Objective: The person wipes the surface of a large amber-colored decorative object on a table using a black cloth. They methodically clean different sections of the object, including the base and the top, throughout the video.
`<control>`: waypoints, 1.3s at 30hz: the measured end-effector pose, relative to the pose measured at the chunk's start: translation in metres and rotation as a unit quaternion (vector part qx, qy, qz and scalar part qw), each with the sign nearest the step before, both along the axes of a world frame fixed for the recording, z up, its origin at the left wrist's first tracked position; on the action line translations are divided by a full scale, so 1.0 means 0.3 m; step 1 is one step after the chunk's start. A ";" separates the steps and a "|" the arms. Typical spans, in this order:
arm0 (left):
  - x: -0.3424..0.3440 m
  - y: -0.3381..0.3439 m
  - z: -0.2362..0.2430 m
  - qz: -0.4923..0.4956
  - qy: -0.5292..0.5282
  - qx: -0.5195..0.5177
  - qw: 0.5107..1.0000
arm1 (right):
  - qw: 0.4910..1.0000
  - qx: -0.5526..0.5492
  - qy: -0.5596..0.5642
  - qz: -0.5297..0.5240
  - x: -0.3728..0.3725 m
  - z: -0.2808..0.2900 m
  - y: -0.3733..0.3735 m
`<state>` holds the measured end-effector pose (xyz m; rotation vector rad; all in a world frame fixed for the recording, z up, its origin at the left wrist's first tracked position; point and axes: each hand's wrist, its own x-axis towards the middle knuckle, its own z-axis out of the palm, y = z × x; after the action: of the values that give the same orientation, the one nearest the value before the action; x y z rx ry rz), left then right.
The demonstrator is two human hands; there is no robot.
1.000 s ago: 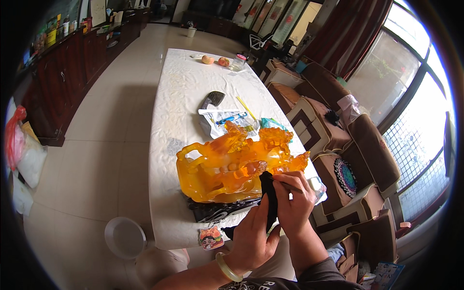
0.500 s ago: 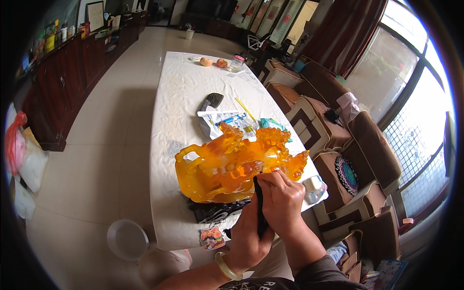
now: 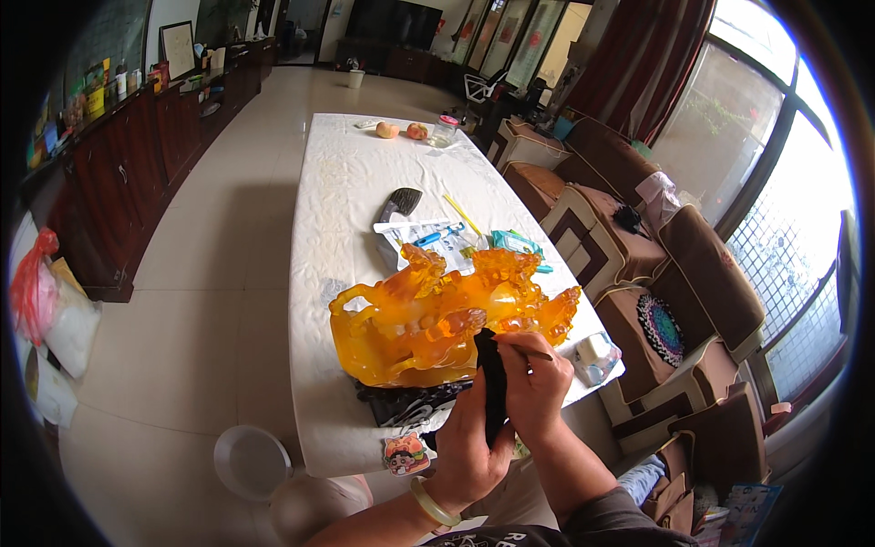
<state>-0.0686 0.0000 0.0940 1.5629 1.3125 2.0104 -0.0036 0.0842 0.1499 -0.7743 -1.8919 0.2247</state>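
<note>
Both hands are closed and busy here! The left hand is gripping a black strip, which stands up between the two hands. The right hand presses in against it, fingers curled round a slim dark stick; exactly how its tip meets the strip, I can't tell. A pale bracelet circles the left wrist.

Just beyond the grip and spreading to its left, there's the big translucent orange carving, lying over a black bag on the white tablecloth. Left of the grip, at the near edge, sits a colourful cartoon card. To the right of the grip, near the table's side, a clear pack with something white in it.

Farther out, past the carving: a dark brush, a silvery pouch, a blue tool, a yellow stick and a teal packet. Right at the far end, well away from the grip, two round fruits and a pink-lidded jar!
</note>
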 end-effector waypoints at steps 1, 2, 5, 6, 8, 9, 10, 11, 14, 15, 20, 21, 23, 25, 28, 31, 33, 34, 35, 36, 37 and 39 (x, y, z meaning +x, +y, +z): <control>0.000 -0.002 0.001 0.001 0.007 -0.005 1.000 | 1.000 -0.014 0.009 0.001 0.005 -0.005 -0.002; 0.001 -0.003 0.000 0.002 0.013 -0.010 1.000 | 1.000 -0.022 0.020 0.002 0.010 -0.014 0.001; 0.005 0.000 -0.008 0.010 0.028 -0.004 1.000 | 0.997 -0.051 0.054 0.015 0.022 -0.047 0.017; 0.004 0.000 -0.008 0.011 0.029 -0.006 1.000 | 0.995 -0.063 0.068 0.027 0.022 -0.054 0.019; 0.006 0.001 -0.003 0.008 0.031 -0.010 0.999 | 0.993 -0.077 0.082 0.042 0.027 -0.060 0.021; 0.006 0.001 -0.004 0.010 0.037 -0.009 0.999 | 0.992 -0.079 0.083 0.047 0.029 -0.062 0.021; 0.004 -0.001 -0.006 0.014 0.043 -0.008 0.999 | 0.992 -0.081 0.084 0.054 0.030 -0.063 0.022; 0.004 -0.001 -0.006 0.018 0.050 -0.007 0.999 | 0.992 -0.069 0.083 0.061 0.033 -0.067 0.024; 0.008 0.002 -0.003 0.013 0.045 -0.001 0.999 | 0.996 0.008 0.054 0.075 0.045 -0.071 0.024; 0.010 0.000 -0.003 0.006 0.050 -0.005 0.999 | 0.995 0.059 0.027 0.074 0.054 -0.061 0.018; 0.011 -0.004 0.006 -0.019 0.038 0.012 0.999 | 0.971 0.213 -0.099 0.048 0.101 -0.020 0.001; 0.009 -0.005 0.005 -0.018 0.040 0.010 0.999 | 0.968 0.219 -0.117 0.039 0.101 -0.009 -0.009; 0.009 -0.005 0.005 -0.017 0.044 0.008 0.999 | 0.964 0.227 -0.129 0.041 0.102 0.000 -0.013; 0.006 -0.013 0.010 -0.018 0.048 -0.005 0.999 | 0.958 0.246 -0.142 0.043 0.103 -0.002 -0.009; 0.000 -0.013 0.010 -0.009 0.042 -0.012 0.999 | 0.944 0.283 -0.166 0.045 0.100 -0.012 0.006; -0.012 -0.009 0.004 -0.017 0.012 -0.027 0.999 | 0.921 0.323 -0.213 0.029 0.085 -0.001 0.020; -0.021 0.000 -0.001 -0.025 0.000 -0.032 0.999 | 0.910 0.337 -0.240 0.007 0.073 0.015 0.019; -0.028 0.007 -0.008 -0.022 -0.005 -0.027 0.999 | 0.905 0.342 -0.251 0.001 0.057 0.017 0.015; -0.035 0.015 -0.013 -0.020 -0.010 -0.022 1.000 | 0.910 0.318 -0.264 -0.014 0.038 0.029 -0.002; -0.043 0.021 -0.013 -0.017 -0.015 -0.017 1.000 | 0.908 0.319 -0.270 -0.019 0.023 0.032 -0.004; -0.050 0.016 0.003 -0.037 -0.040 -0.033 0.998 | 0.906 0.319 -0.277 -0.026 0.014 0.036 -0.004; -0.058 0.014 -0.004 -0.051 -0.067 -0.058 0.995 | 0.900 0.317 -0.295 -0.040 -0.009 0.048 -0.006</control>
<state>-0.0861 0.0041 0.0928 1.3892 1.2498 1.9052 -0.0062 0.0823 0.1644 -0.4831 -2.2894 -0.7326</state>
